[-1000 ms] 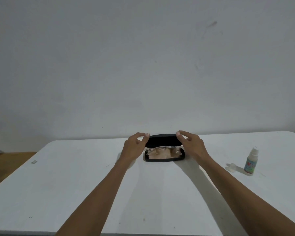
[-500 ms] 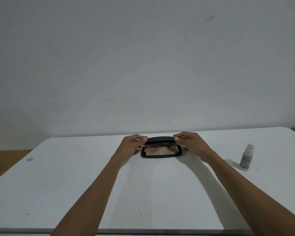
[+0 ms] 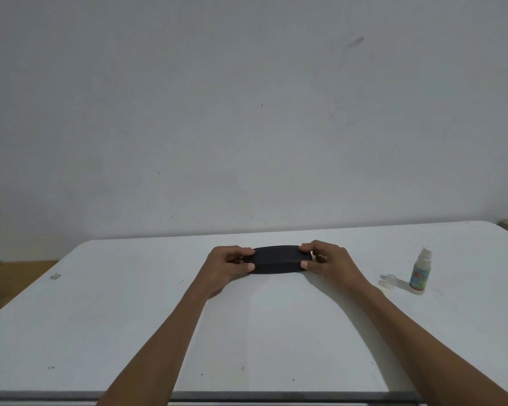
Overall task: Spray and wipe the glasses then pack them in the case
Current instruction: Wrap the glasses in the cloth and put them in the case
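Closed black case (image 3: 277,259) hides its contents; both hands' fingers (image 3: 245,251) clasp its ends. Spray bottle (image 3: 420,272) stands at 3 o'clock on the worktop (image 3: 129,303).

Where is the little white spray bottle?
In the head view, the small white plastic spray bottle stands upright on the white table, right of the right hand, beside its clear cap.

We are seeing dim, flat, grey-blue light with no glare anywhere. Soft shadows are falling beneath both forearms onto the white table (image 3: 129,332), and a faint one is lying left of the spray bottle (image 3: 420,272). The wide lens is bowing the table's far edge. Focus is looking soft throughout; the bottle's label is reading as blur.
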